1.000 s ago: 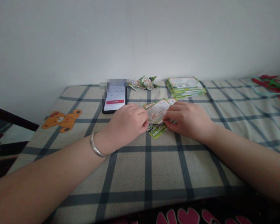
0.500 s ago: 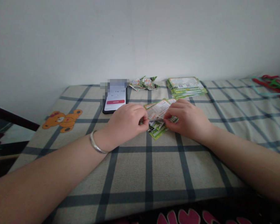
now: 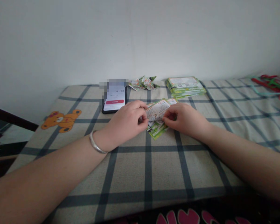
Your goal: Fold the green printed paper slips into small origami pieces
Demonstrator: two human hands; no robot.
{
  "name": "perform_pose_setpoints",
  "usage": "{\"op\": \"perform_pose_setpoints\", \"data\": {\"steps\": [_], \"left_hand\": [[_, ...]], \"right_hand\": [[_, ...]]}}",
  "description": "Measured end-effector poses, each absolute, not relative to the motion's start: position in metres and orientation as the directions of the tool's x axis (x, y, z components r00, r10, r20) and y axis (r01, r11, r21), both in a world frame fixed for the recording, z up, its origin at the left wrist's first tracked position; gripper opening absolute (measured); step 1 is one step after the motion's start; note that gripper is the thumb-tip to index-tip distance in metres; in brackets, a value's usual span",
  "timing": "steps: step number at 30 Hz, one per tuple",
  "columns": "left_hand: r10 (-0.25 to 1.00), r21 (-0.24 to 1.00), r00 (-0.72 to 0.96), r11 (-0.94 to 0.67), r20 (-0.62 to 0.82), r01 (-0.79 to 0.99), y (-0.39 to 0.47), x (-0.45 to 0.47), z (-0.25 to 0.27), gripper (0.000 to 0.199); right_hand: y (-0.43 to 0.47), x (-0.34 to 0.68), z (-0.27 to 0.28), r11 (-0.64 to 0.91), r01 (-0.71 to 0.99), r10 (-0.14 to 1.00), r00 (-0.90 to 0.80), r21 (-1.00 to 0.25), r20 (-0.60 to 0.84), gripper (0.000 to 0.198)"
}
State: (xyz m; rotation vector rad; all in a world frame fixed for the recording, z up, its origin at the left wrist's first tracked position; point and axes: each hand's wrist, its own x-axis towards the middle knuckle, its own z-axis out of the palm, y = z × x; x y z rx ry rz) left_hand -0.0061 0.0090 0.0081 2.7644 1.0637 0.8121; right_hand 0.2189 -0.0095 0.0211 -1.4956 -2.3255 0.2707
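Between my hands lies a printed paper sheet (image 3: pixel 157 109), white and green, at a slant over other green-edged paper on the checked cloth. My left hand (image 3: pixel 132 118), with a silver bangle (image 3: pixel 96 143) at the wrist, pinches the paper's left side. On its right side, the thumb and forefinger of my right hand (image 3: pixel 184 119) are pressed together on the paper. Creases show near the fingers, though the fingertips partly cover the edges. Just behind stand star-like folded paper pieces (image 3: pixel 144 83) of the same print.
A phone (image 3: pixel 114 99) with a timer on its screen leans or lies at the back left. A stack of printed papers (image 3: pixel 184 85) is at the back right. Red and green items (image 3: pixel 274 84) sit in a clear container at the far right. Behind is a wall (image 3: pixel 140 40).
My left fingers have lifted and spread slightly at the paper's left edge. My right fingers have shifted a little down and left. The paper stays in about the same place.
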Motion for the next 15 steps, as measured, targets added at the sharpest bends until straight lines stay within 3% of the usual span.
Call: {"op": "perform_pose_setpoints", "data": {"steps": [5,10,15], "left_hand": [[0.672,0.280,0.597,-0.733,0.437,0.620,0.0095,-0.0041,0.0062,0.011],[0.708,0.268,0.580,-0.697,0.403,0.665,0.0110,-0.0009,0.0058,0.011],[0.731,0.335,0.562,-0.679,0.387,0.653,0.0098,0.0012,0.0051,0.013]], "right_hand": [[-0.0063,0.2191,0.0199,0.387,0.828,0.922,-0.360,-0.405,0.144,0.019],[-0.0033,0.2176,0.0192,0.389,0.849,0.921,-0.370,-0.358,0.123,0.022],[-0.0024,0.2182,0.0164,0.511,0.807,0.859,-0.463,-0.297,0.219,0.012]]}}
